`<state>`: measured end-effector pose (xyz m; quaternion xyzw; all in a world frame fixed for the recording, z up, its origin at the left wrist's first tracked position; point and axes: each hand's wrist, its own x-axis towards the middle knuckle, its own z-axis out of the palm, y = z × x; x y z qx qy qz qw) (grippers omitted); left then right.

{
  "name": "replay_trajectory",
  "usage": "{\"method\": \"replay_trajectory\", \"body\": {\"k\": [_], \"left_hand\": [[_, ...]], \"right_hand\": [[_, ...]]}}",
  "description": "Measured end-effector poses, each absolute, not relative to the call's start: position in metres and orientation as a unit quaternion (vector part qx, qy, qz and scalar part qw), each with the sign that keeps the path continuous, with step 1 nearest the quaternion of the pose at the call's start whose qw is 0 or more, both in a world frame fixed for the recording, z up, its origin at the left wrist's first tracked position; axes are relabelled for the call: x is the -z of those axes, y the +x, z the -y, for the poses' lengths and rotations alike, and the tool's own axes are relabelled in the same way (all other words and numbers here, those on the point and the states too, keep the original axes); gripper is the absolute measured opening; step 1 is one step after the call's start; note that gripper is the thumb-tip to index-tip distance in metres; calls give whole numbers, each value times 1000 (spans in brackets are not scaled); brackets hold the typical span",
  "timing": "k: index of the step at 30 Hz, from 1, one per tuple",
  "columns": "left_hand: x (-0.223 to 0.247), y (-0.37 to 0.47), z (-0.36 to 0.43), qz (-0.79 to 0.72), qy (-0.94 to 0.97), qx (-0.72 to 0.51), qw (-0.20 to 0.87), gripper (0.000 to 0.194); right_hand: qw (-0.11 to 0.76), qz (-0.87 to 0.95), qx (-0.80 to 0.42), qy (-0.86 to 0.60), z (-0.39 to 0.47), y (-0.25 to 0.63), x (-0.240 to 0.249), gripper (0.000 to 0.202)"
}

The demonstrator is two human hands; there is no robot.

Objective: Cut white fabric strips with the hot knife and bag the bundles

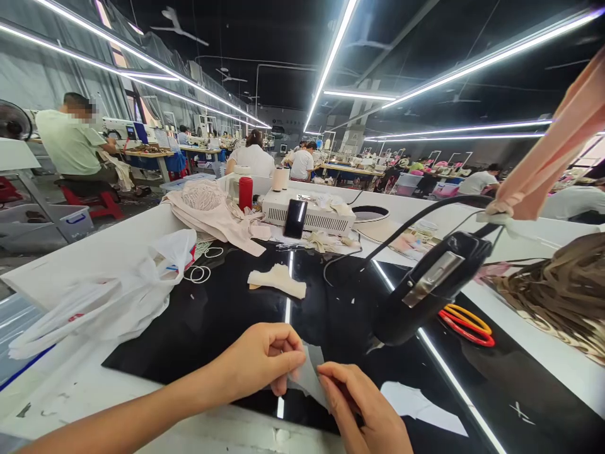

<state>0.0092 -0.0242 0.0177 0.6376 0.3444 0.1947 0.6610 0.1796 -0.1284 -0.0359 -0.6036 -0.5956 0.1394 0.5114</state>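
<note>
Between my two hands, low over the black work surface, is a small thin whitish translucent piece. My left hand has its fingers curled, thumb and forefinger pinched at the left edge of this piece. On the opposite edge, my right hand pinches it between thumb and forefinger. Whether it is fabric or film I cannot tell. Farther forward lies a cream cut fabric piece. A white cut piece rests on the black surface to the right of my right hand.
A black cutting device on a cable stands right of centre, by red and orange handles. White plastic bags lie at left. Behind are beige fabric, a phone and a white box. Several people sit farther off.
</note>
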Motion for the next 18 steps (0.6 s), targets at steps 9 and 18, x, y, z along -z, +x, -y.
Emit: {"method": "replay_trajectory", "body": {"k": [9, 18], "left_hand": [[-18, 1, 15, -385, 772, -215, 457, 12], [0, -3, 15, -311, 919, -173, 169, 13]], "right_hand": [[433, 652, -50, -621, 119, 177, 29, 25], [306, 713, 84, -625, 121, 179, 34, 24]]}}
